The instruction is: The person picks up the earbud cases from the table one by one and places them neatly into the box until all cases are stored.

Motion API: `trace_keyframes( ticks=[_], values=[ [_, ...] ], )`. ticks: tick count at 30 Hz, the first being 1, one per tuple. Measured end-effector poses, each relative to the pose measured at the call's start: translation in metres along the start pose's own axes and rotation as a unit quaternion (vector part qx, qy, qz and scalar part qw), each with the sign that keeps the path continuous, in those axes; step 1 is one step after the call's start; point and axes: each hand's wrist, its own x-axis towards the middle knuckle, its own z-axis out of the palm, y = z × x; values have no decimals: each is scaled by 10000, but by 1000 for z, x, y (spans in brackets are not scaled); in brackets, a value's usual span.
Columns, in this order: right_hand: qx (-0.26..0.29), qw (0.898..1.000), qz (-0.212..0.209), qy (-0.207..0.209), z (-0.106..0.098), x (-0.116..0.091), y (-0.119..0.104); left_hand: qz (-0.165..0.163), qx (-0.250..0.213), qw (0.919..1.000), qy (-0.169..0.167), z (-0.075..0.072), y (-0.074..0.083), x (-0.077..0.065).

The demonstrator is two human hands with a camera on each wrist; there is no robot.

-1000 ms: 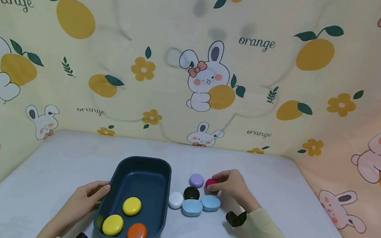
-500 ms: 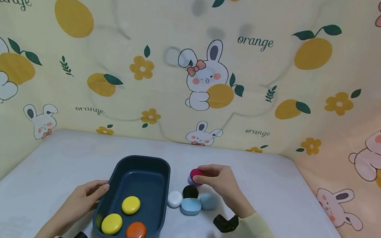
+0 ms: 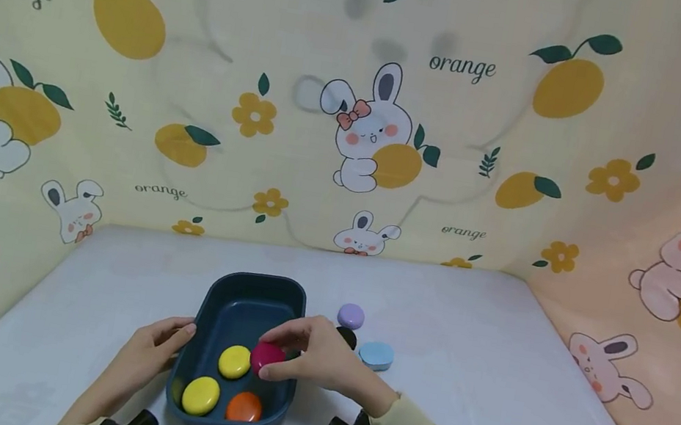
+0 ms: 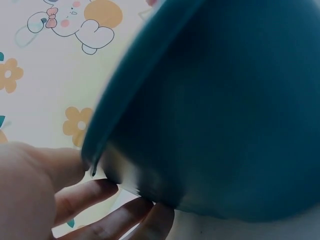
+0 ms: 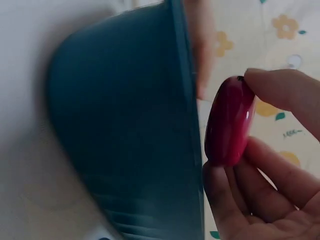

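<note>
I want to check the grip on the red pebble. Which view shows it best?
The right wrist view: the red pebble fills the frame, pinched by the right hand beside the tray. The head view shows it small over the tray. The left wrist view shows only the tray's outside.

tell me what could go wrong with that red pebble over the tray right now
The right hand only pinches the red pebble by its edges, so it might slip and drop onto the yellow pebble beneath. The left hand merely touches the dark blue tray, so a bump could shift it.
</note>
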Motion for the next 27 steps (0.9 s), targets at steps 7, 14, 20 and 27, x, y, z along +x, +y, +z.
trace_keyframes(
  ticks=[7,14,20,27],
  values=[
    [-286,9992,-125,-262,7,4,5,14,-20,10000,35,1,2,0],
    [-218,9990,-185,-354,9,7,7,74,-34,10000,32,0,2,0],
    [-149,9987,-257,-409,8,8,7,49,-30,10000,4,-1,0,-1],
    [174,9996,-215,105,-9,4,1,47,-60,10000,-15,-1,-1,-1]
  ],
)
